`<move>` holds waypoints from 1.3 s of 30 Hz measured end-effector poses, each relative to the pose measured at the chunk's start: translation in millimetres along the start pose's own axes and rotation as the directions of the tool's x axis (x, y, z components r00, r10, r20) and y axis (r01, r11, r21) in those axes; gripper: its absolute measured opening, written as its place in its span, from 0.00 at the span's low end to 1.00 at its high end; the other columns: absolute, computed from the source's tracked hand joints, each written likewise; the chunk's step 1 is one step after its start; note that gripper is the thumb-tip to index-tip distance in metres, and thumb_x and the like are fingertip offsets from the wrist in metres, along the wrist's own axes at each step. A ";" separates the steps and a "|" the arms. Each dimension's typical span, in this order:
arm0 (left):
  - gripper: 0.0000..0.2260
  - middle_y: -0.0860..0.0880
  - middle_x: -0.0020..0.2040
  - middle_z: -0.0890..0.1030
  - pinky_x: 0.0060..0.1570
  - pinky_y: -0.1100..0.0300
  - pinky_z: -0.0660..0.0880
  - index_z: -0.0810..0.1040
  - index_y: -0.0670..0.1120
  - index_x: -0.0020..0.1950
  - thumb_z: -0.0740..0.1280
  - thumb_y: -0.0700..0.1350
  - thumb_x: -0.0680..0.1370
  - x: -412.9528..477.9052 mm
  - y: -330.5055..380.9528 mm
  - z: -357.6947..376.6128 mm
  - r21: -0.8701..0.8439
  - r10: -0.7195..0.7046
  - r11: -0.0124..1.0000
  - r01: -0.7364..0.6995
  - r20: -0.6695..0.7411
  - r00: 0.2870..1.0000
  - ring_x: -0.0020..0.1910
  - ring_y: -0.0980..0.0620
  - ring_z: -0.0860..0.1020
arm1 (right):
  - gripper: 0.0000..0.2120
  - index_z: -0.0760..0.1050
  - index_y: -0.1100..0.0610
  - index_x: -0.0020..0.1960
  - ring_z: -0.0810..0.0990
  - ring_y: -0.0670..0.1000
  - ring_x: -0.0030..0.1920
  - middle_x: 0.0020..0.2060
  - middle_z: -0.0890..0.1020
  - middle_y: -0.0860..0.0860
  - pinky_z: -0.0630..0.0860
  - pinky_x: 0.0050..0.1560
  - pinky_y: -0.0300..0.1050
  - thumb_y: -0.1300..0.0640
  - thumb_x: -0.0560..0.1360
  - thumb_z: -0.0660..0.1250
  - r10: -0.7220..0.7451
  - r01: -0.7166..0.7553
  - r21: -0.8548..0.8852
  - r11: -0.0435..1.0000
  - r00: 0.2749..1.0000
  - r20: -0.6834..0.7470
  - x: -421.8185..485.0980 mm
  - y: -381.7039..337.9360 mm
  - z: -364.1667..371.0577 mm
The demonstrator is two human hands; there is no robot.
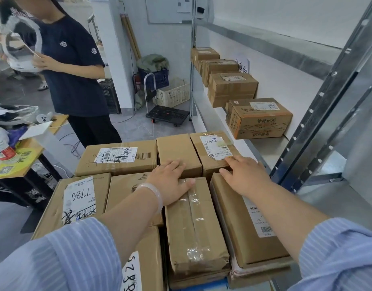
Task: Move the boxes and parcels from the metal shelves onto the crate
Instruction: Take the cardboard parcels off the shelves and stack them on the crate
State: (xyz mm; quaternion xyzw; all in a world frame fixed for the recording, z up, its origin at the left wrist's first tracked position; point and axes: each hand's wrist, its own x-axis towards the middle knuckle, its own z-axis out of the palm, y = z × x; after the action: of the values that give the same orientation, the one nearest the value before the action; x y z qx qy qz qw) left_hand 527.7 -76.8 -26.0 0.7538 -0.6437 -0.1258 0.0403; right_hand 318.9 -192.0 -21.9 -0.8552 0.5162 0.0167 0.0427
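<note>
Both hands lying flat on stacked boxes, settling load. Left hand [170,181] fingers spread over taped box [193,223]; right hand [246,177] fingers together, pressing labelled box [214,151] beyond fingertips. Next likely: reaching right to shelf [269,148], grabbing orange-printed box [258,118].

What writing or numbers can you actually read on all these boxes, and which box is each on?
"7786", handwritten, on the white label of the near-left box.
"7786" again, seen turned, on the label of the far-right stacked box.
"786" visible on the label of the nearest shelf box.
"5288", partly cut off, on the bottom label.
Barcodes, printed address lines and the shelf sign: too small or blurred to read.
</note>
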 end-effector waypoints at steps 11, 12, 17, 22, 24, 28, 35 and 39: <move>0.32 0.54 0.79 0.50 0.74 0.56 0.43 0.53 0.53 0.79 0.51 0.66 0.78 -12.9 -10.5 -11.9 -0.006 0.080 0.997 -0.080 0.071 0.994 0.77 0.53 0.46 | 0.26 0.65 0.45 0.72 0.64 0.55 0.69 0.70 0.69 0.48 0.59 0.70 0.62 0.37 0.79 0.47 0.004 -0.004 -0.010 1.000 0.999 -0.036 -8.4 -4.3 -7.2; 0.32 0.55 0.79 0.50 0.74 0.56 0.43 0.53 0.53 0.79 0.51 0.67 0.78 -13.4 -10.4 -11.8 -0.005 0.079 0.997 -0.079 0.075 0.994 0.77 0.53 0.46 | 0.26 0.65 0.45 0.72 0.64 0.55 0.69 0.70 0.69 0.48 0.59 0.70 0.62 0.37 0.79 0.47 0.004 -0.004 -0.010 1.000 0.999 -0.038 -8.9 -3.9 -6.9; 0.33 0.55 0.79 0.48 0.75 0.51 0.46 0.51 0.54 0.79 0.50 0.68 0.77 -15.1 -9.5 -8.7 0.024 0.074 0.997 -0.076 0.084 0.994 0.77 0.53 0.46 | 0.28 0.61 0.45 0.74 0.63 0.56 0.71 0.73 0.65 0.48 0.60 0.70 0.62 0.36 0.78 0.48 0.001 -0.001 -0.009 1.000 1.000 -0.027 -10.8 -3.1 -2.6; 0.34 0.52 0.79 0.47 0.75 0.48 0.49 0.50 0.54 0.79 0.51 0.68 0.77 -18.2 -4.7 -7.2 0.062 0.057 0.996 -0.062 0.077 0.995 0.77 0.52 0.44 | 0.29 0.56 0.45 0.77 0.57 0.54 0.75 0.76 0.59 0.49 0.54 0.73 0.61 0.36 0.78 0.50 0.016 -0.012 0.066 0.998 0.998 -0.057 -19.7 2.0 -2.7; 0.34 0.52 0.79 0.46 0.75 0.48 0.48 0.50 0.55 0.79 0.51 0.69 0.76 -23.5 -1.7 -7.0 0.075 0.048 0.996 -0.053 0.069 0.996 0.77 0.52 0.44 | 0.30 0.53 0.44 0.77 0.55 0.54 0.75 0.77 0.57 0.50 0.54 0.74 0.60 0.36 0.79 0.49 0.042 -0.037 0.093 0.995 0.997 -0.062 -29.3 7.1 -4.3; 0.36 0.52 0.79 0.47 0.75 0.49 0.46 0.50 0.56 0.78 0.53 0.71 0.75 -47.3 7.3 1.2 0.020 -0.004 1.000 0.004 -0.028 1.000 0.77 0.51 0.45 | 0.30 0.54 0.43 0.77 0.56 0.55 0.75 0.77 0.57 0.50 0.58 0.71 0.58 0.34 0.78 0.49 0.127 -0.112 0.151 0.982 0.987 -0.095 -63.8 17.1 -0.3; 0.42 0.55 0.79 0.44 0.74 0.44 0.46 0.47 0.61 0.78 0.51 0.76 0.68 -101.0 15.1 30.9 0.024 0.003 1.000 -0.002 -0.045 0.999 0.77 0.51 0.43 | 0.30 0.54 0.44 0.77 0.55 0.56 0.75 0.78 0.54 0.49 0.60 0.72 0.59 0.35 0.78 0.50 0.186 -0.179 0.079 0.981 0.978 -0.095 -114.0 30.8 14.2; 0.41 0.55 0.79 0.42 0.74 0.43 0.46 0.46 0.62 0.77 0.51 0.77 0.68 -108.5 17.9 33.6 0.041 -0.021 0.999 0.021 -0.009 1.000 0.77 0.51 0.42 | 0.30 0.53 0.44 0.77 0.55 0.57 0.75 0.78 0.53 0.49 0.60 0.71 0.59 0.35 0.78 0.49 0.192 -0.186 0.102 0.977 0.980 -0.055 -115.7 29.1 11.4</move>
State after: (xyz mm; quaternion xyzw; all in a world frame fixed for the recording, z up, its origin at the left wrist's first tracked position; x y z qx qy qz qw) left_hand 487.3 30.0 -39.5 0.7616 -0.6381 -0.1100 0.0262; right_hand 239.3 -102.4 -26.5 -0.7994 0.5965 -0.0316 0.0654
